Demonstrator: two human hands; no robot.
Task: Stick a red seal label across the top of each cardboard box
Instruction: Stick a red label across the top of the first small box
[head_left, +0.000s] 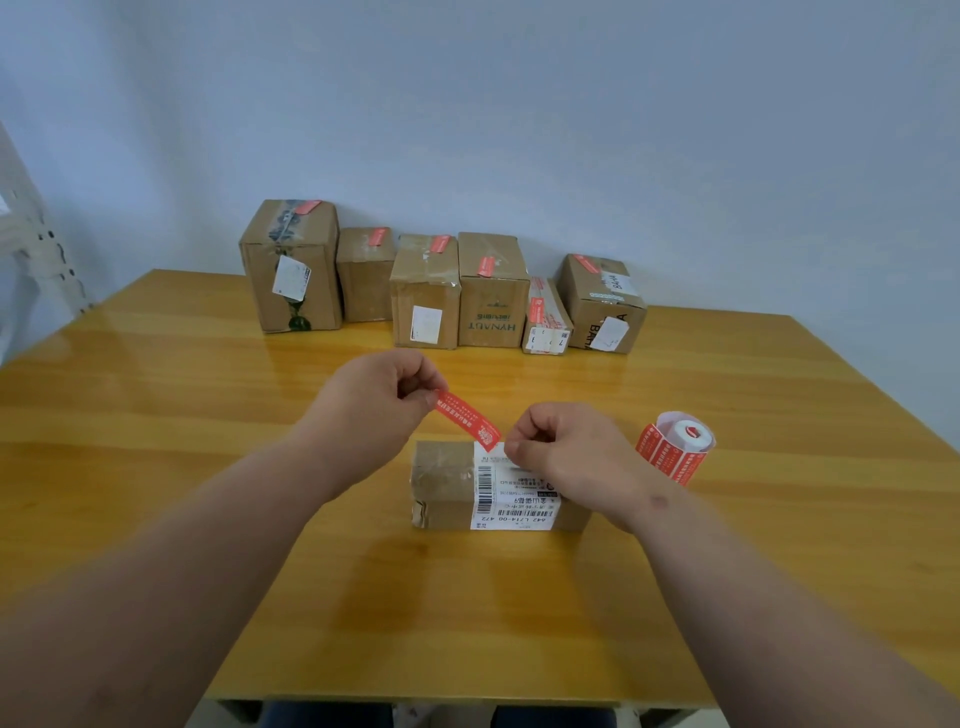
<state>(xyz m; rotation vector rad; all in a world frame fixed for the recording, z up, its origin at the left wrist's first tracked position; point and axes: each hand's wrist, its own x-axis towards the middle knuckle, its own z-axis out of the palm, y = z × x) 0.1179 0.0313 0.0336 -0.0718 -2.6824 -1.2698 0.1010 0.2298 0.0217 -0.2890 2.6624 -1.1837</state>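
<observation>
Both hands, L (382, 387) & R (550, 447), pinch red label (467, 420) above box (447, 483).

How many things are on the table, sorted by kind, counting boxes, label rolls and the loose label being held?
Cardboard boxes: 7, six along the wall and one near box
Label rolls: 1
Loose red labels: 1, pinched by the left hand and the right hand
Total: 9
</observation>
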